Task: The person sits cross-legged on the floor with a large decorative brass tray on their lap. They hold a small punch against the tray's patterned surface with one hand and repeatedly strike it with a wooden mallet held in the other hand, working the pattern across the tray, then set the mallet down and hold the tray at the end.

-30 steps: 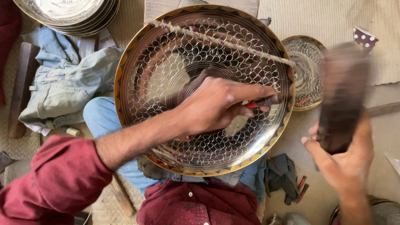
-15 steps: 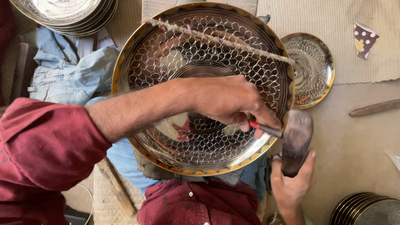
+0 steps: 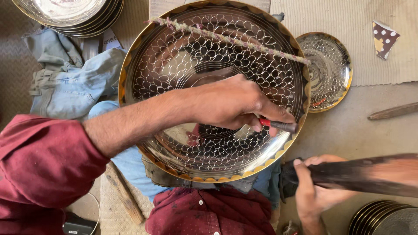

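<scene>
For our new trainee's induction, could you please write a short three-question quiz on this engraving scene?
1. True or false: the left hand holds a red-banded metal punch at the large round engraved metal plate.
2. What does the right hand grip?
3. The frayed cord lies: A) across the plate, B) on the floor.

Key: 1 true; 2 a dark wooden mallet, blurred; 3 A.

A smaller engraved plate (image 3: 326, 69), stacked plates (image 3: 69, 15) and denim cloth (image 3: 69, 82) lie around.
</scene>
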